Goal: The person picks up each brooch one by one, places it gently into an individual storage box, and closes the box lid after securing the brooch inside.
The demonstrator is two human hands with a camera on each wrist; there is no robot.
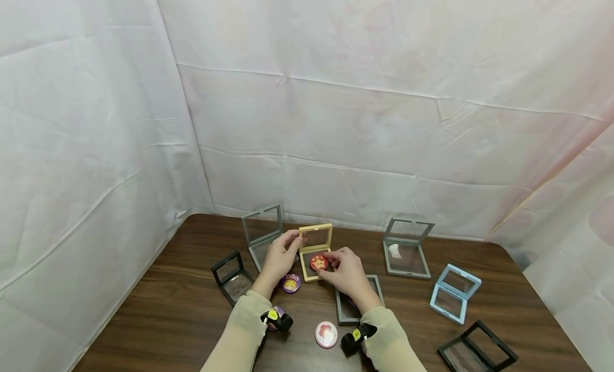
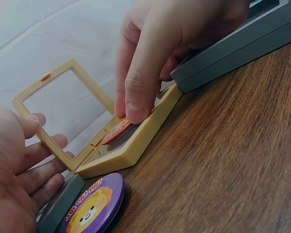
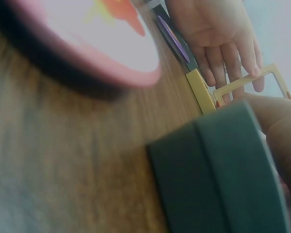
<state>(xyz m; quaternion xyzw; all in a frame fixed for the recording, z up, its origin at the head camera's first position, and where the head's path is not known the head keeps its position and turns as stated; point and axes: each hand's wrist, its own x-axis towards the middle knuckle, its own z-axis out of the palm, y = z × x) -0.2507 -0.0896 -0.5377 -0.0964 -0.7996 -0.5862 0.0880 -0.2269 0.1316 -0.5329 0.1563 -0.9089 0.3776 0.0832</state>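
A yellow hinged frame (image 1: 309, 273) stands unfolded on the table, its clear-windowed lid raised. My left hand (image 1: 279, 257) pinches the lid's left edge between thumb and fingers, as the left wrist view shows with the lid (image 2: 44, 139). With thumb and fingers my right hand (image 1: 347, 273) holds a round red badge (image 1: 318, 263) over the frame's lower half; in the left wrist view the badge (image 2: 117, 131) lies tilted against the clear film. The right wrist view shows the lid (image 3: 270, 69) with left fingers around its edge.
A purple badge (image 1: 290, 283) lies left of the yellow frame, a pink-white badge (image 1: 326, 334) nearer the front. Grey frames (image 1: 409, 275) stand at back left and right, another grey frame (image 1: 346, 317) under my right forearm. Black frames (image 1: 218, 280) lie left and front right, a blue frame (image 1: 449, 314) right.
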